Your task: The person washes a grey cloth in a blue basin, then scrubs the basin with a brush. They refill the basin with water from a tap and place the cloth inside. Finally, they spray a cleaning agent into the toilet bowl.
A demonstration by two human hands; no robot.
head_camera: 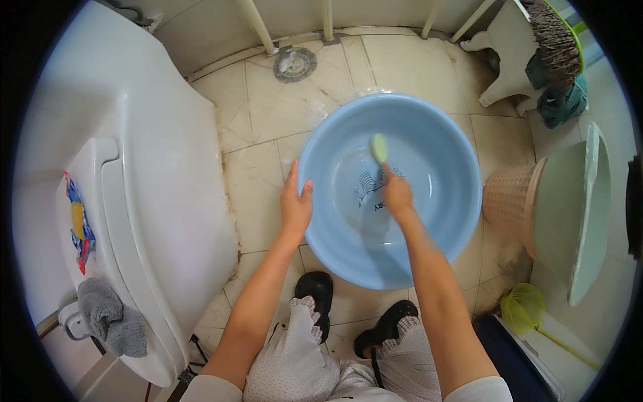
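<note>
A large round blue plastic basin stands on the tiled floor in front of my feet. My left hand grips its left rim, with the thumb on top and the fingers along the outer wall. Inside, my right hand holds a pale green brush by its handle, over the basin's bottom. The brush's head points away from me, and its bristles are hidden underneath. Dark printed drawings and letters show on the wet-looking bottom, partly covered by my right hand.
Left stands a white toilet bearing a grey cloth and a colourful wrapper. A floor drain lies ahead. Right are a white stool, a mop-like head, a pink basket, a green basin and a yellow net.
</note>
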